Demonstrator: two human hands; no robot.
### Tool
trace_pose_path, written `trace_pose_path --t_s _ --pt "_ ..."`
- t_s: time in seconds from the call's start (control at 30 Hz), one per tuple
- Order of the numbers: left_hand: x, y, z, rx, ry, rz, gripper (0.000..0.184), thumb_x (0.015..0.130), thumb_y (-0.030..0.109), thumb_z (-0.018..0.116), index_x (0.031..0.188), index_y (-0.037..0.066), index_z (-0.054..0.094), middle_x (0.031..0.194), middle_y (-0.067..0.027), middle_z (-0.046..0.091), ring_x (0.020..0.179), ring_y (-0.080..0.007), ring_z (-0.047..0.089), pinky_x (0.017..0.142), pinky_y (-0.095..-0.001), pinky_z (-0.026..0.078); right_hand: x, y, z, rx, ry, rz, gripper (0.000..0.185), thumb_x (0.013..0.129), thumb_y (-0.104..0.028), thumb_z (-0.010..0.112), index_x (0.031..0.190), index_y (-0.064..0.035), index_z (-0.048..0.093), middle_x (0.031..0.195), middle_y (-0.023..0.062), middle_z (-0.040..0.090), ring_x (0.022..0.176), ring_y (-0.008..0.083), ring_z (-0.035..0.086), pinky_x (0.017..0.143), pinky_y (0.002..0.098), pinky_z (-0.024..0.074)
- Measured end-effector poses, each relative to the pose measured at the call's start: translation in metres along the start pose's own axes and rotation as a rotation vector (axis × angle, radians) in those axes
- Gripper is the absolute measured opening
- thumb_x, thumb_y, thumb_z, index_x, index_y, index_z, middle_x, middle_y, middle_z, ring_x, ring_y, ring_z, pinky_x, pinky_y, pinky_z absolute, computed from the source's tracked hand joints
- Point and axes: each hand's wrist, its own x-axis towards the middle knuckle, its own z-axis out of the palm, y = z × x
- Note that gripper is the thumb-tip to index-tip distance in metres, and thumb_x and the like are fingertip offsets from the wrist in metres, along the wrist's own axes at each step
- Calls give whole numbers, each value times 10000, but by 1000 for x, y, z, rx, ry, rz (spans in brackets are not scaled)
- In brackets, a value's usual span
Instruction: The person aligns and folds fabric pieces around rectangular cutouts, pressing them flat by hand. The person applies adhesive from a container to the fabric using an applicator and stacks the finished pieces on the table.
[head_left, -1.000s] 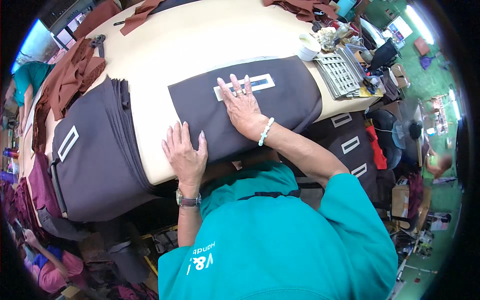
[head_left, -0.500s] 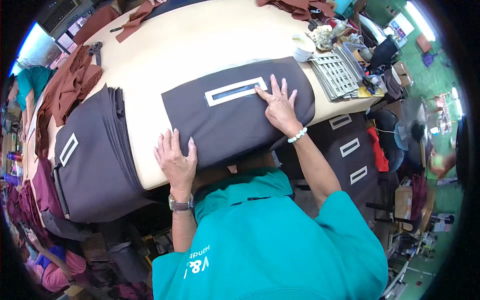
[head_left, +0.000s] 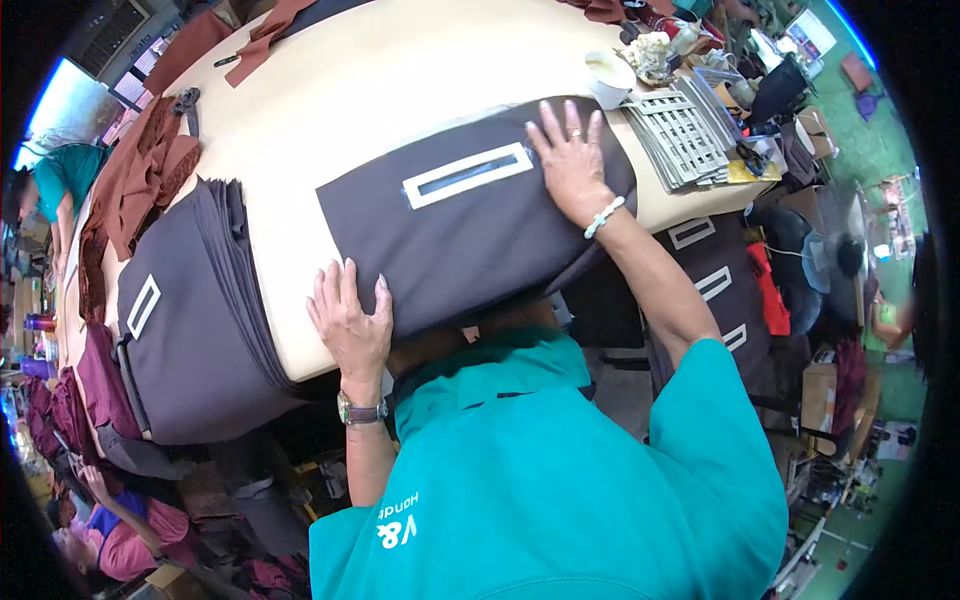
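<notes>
A dark grey fabric panel lies over the front of the cream table, and a white rectangular frame with a dark slot sits on it. My left hand rests at the panel's near left edge, fingers spread, partly on the table. On the panel's right part, beyond the frame's right end, my right hand lies flat with fingers stretched out. A stack of similar dark panels hangs over the table edge to the left, its top one bearing a white frame.
At the right stand a white cup and a pile of slotted grey templates. Rust-coloured fabric lies at the left. More framed dark panels hang below the table's right side. Two other people work at the left.
My right hand has moved from the frame's right end up and to the right across the panel, its fingers now pointing away. The left hand stays in place.
</notes>
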Motion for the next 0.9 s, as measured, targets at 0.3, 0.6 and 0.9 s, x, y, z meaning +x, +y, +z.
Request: trace_pose_path --t_s 0.3,0.6,0.9 --pt "2 5 -2 -42 -18 -43 394 784 225 613 1125 32 571 1216 -173 505 1179 -348 425 996 -492 286 -7 91 -19 2811 -70 -106 587 905 -272 408 1384 16 228 1407 193 293 1268 340 331 1034 417 300" --pt "4 8 -4 -45 -34 -47 389 765 141 607 1129 14 552 1218 -179 501 1179 -355 422 1000 -485 280 2 104 1 3108 -137 -156 670 921 -495 305 1387 -16 254 1406 204 291 1271 369 313 1027 476 281" --pt "8 12 -5 -42 -48 -75 405 746 96 605 1130 -17 544 1203 -202 501 1156 -384 424 981 -476 309 97 202 56 1300 571 446 693 898 -465 413 1428 -101 156 1439 228 188 1306 403 227 1052 510 197"
